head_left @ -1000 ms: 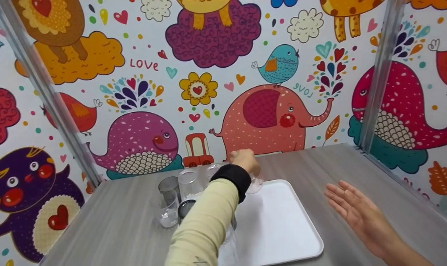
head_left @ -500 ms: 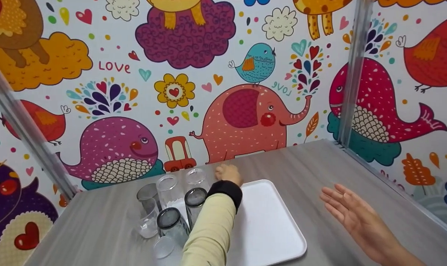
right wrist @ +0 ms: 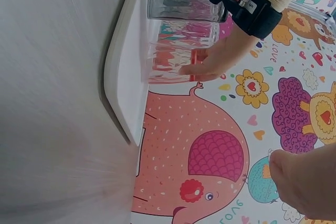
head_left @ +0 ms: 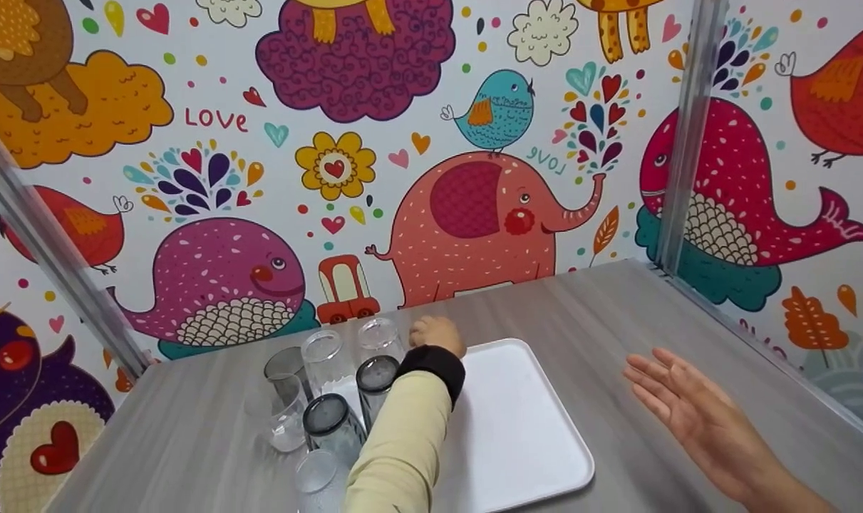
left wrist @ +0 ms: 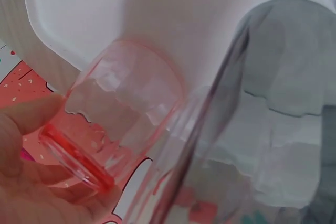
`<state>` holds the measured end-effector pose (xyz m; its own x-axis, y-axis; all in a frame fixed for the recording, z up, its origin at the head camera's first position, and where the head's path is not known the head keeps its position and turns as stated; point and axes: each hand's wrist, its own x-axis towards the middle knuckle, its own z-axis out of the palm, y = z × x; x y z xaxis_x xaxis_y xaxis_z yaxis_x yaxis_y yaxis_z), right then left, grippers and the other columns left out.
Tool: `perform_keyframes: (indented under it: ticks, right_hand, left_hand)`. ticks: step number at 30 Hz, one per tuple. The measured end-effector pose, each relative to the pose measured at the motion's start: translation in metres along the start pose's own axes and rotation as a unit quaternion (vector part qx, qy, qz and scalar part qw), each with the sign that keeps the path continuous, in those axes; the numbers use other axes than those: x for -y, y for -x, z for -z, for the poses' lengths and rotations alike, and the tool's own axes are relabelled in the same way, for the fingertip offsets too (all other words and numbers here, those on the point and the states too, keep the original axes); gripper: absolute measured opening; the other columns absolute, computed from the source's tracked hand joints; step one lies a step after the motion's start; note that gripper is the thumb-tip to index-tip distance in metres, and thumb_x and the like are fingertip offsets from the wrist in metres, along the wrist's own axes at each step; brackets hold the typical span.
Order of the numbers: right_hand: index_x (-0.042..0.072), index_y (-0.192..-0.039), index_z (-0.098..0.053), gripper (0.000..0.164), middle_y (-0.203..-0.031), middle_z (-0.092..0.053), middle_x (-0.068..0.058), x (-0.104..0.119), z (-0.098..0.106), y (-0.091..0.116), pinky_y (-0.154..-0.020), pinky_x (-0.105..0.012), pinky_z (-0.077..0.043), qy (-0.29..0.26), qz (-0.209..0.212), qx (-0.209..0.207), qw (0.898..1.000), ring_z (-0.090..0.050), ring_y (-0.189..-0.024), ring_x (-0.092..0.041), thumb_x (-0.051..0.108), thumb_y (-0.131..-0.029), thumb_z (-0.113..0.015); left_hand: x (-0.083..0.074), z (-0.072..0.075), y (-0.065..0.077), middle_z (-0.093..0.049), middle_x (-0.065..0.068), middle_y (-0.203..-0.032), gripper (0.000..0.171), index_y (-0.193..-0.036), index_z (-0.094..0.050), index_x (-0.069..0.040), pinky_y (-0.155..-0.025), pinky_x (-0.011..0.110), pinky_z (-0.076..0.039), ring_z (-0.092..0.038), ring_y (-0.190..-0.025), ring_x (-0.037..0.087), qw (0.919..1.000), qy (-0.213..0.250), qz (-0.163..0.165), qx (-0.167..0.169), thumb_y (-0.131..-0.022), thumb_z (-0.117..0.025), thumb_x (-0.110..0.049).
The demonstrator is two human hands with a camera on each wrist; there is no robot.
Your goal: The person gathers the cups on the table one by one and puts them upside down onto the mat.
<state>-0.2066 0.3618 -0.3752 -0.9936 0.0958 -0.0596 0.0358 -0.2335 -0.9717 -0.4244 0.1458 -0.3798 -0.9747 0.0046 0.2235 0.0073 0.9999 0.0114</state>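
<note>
My left hand (head_left: 437, 335) is at the back of the white tray (head_left: 520, 427). In the left wrist view its thumb and fingers hold a pink-tinted clear glass (left wrist: 123, 103) around its thick base. The glass is upside down, its mouth against the tray, as the right wrist view also shows; in the head view the hand and cuff hide it. Next to it stand upside-down glasses: a clear glass (head_left: 380, 338), another clear glass (head_left: 322, 353), a grey glass (head_left: 378, 372) and a second grey glass (head_left: 331, 420). My right hand (head_left: 688, 417) hovers right of the tray, fingers straight, holding nothing.
Another clear glass (head_left: 321, 474) stands at the front left. Left of the group are a grey glass (head_left: 283, 367) and a clear thick-bottomed glass (head_left: 286, 427). The wood-grain table (head_left: 182, 442) meets a patterned wall (head_left: 474, 206) at the back; metal posts (head_left: 688, 142) mark the corners.
My left hand has moved left and down with the pink glass, from over the tray's back to beside the other glasses. The head view has swung right. My right hand stays raised.
</note>
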Motion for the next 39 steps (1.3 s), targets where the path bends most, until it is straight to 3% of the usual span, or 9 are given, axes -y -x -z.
perform_keyframes:
  ticks: [4, 10, 19, 23, 26, 29, 32, 35, 39]
  right_hand:
    - [0.015, -0.146, 0.011, 0.068, -0.149, -0.019, -0.007, 0.001, 0.002, -0.002, -0.098, -0.025, -0.038, -0.001, 0.012, 0.003, 1.000, -0.051, -0.112, 0.001, 0.045, -0.098, -0.026]
    - [0.014, -0.146, 0.010, 0.069, -0.133, -0.038, 0.009, -0.002, 0.005, 0.000, -0.097, -0.023, -0.040, 0.004, 0.014, 0.003, 1.000, -0.051, -0.114, 0.000, 0.045, -0.097, -0.027]
    - [0.015, -0.146, 0.012, 0.070, -0.140, -0.030, 0.003, -0.004, 0.007, -0.004, -0.097, -0.023, -0.039, 0.007, 0.012, 0.005, 1.000, -0.051, -0.113, 0.001, 0.046, -0.097, -0.027]
    - [0.015, -0.145, 0.014, 0.071, -0.149, -0.016, -0.007, -0.003, 0.007, -0.005, -0.097, -0.023, -0.038, 0.017, 0.001, 0.005, 1.000, -0.051, -0.111, 0.003, 0.048, -0.096, -0.026]
    - [0.015, -0.145, 0.015, 0.073, -0.150, -0.012, -0.009, 0.000, 0.009, -0.007, -0.097, -0.023, -0.039, 0.027, -0.004, 0.007, 1.000, -0.051, -0.110, 0.004, 0.049, -0.096, -0.026]
    - [0.015, -0.145, 0.015, 0.073, -0.143, -0.026, 0.000, 0.002, 0.012, -0.009, -0.095, -0.022, -0.041, 0.030, -0.004, 0.008, 1.000, -0.051, -0.110, 0.003, 0.048, -0.096, -0.027]
    - [0.014, -0.145, 0.016, 0.073, -0.137, -0.032, 0.006, 0.003, 0.014, -0.012, -0.094, -0.021, -0.041, 0.032, 0.000, 0.011, 0.999, -0.051, -0.109, 0.003, 0.047, -0.096, -0.028]
    - [0.014, -0.144, 0.018, 0.074, -0.146, -0.021, -0.004, 0.005, 0.016, -0.014, -0.094, -0.020, -0.041, 0.040, 0.003, 0.015, 0.999, -0.051, -0.107, 0.006, 0.048, -0.096, -0.027]
    - [0.014, -0.142, 0.023, 0.076, -0.152, 0.002, -0.016, 0.006, 0.021, -0.016, -0.093, -0.019, -0.040, 0.051, 0.007, 0.018, 0.998, -0.051, -0.101, 0.011, 0.048, -0.096, -0.027]
  left_hand:
    - [-0.002, 0.002, 0.000, -0.057, 0.022, -0.102, 0.031, -0.105, -0.064, 0.001, -0.071, 0.039, -0.049, -0.053, -0.092, 0.032, 0.9998, -0.002, 0.010, 0.017, -0.085, -0.058, -0.022]
    - [-0.001, 0.000, 0.000, -0.056, 0.022, -0.103, 0.035, -0.108, -0.062, 0.001, -0.073, 0.039, -0.049, -0.053, -0.094, 0.033, 0.9984, 0.002, 0.019, 0.053, -0.084, -0.060, -0.024]
    - [0.008, -0.015, -0.007, -0.045, 0.027, -0.125, 0.049, -0.128, -0.047, 0.001, -0.095, 0.052, -0.040, -0.044, -0.114, 0.049, 0.9959, 0.066, 0.000, 0.062, -0.087, -0.057, -0.023]
    - [0.019, 0.007, -0.007, -0.037, 0.029, -0.133, 0.068, -0.136, -0.033, 0.002, -0.100, 0.053, -0.035, -0.037, -0.120, 0.050, 0.9830, 0.150, -0.044, 0.098, -0.084, -0.064, -0.027]
    - [0.032, 0.041, -0.014, -0.033, 0.028, -0.136, 0.073, -0.139, -0.026, 0.003, -0.103, 0.049, -0.033, -0.036, -0.123, 0.044, 0.9608, 0.242, -0.085, 0.105, -0.084, -0.065, -0.027]
    - [0.055, 0.076, -0.029, -0.031, 0.026, -0.140, 0.068, -0.141, -0.024, 0.003, -0.106, 0.045, -0.029, -0.035, -0.128, 0.037, 0.9424, 0.305, -0.113, 0.077, -0.089, -0.059, -0.025]
    - [0.097, 0.108, -0.041, -0.031, 0.025, -0.141, 0.062, -0.140, -0.026, 0.004, -0.108, 0.044, -0.027, -0.034, -0.129, 0.034, 0.9367, 0.331, -0.112, 0.022, -0.092, -0.053, -0.022]
    - [0.152, 0.127, -0.043, -0.030, 0.026, -0.142, 0.059, -0.139, -0.026, 0.007, -0.108, 0.045, -0.025, -0.031, -0.130, 0.036, 0.9372, 0.337, -0.090, -0.016, -0.092, -0.051, -0.020]
    - [0.228, 0.127, -0.031, -0.025, 0.031, -0.142, 0.061, -0.139, -0.022, 0.011, -0.109, 0.049, -0.021, -0.025, -0.132, 0.041, 0.9442, 0.325, -0.050, -0.018, -0.093, -0.048, -0.020]
